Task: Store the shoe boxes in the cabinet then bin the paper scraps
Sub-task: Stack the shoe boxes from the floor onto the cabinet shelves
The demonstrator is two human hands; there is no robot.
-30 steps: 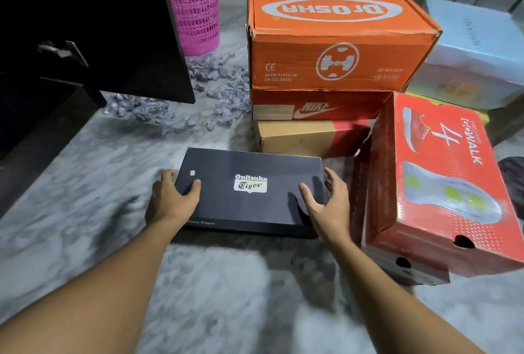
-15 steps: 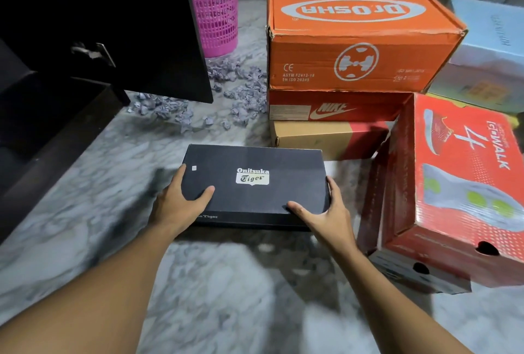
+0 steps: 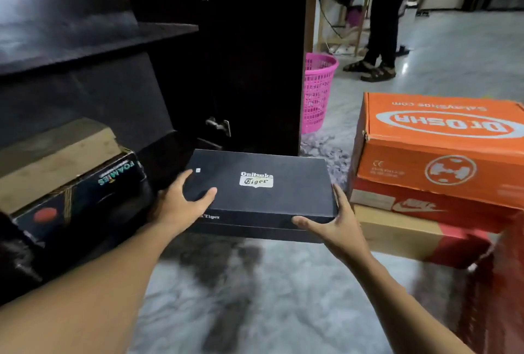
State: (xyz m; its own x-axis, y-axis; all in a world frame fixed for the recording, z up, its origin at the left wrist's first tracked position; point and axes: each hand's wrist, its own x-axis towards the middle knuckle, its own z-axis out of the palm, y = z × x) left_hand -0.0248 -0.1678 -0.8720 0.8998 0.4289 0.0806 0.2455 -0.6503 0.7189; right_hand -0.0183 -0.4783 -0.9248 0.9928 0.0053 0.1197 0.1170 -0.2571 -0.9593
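Observation:
A black Onitsuka Tiger shoe box (image 3: pixel 283 192) hangs above the marble floor, held at both ends. My left hand (image 3: pixel 181 203) grips its left end with the thumb on the lid. My right hand (image 3: pixel 331 226) clasps its right front corner. To the left stands the dark cabinet (image 3: pixel 85 41) with its door (image 3: pixel 246 55) swung open; a Foamies box (image 3: pixel 71 172) lies on its bottom shelf. At the right an orange Dr.Osha box (image 3: pixel 442 152) tops a red Nike box (image 3: pixel 411 206) and a tan box (image 3: pixel 402 237). Grey paper scraps (image 3: pixel 326 152) lie behind the held box.
A pink mesh bin (image 3: pixel 317 89) stands beside the cabinet door. A person in dark trousers and sandals (image 3: pixel 380 41) stands at the back. A red box edge (image 3: pixel 499 297) shows at the right border.
Both hands closed on the black box and lifted it off the floor toward the cabinet at the left. My view swung up and left, showing the cabinet shelves.

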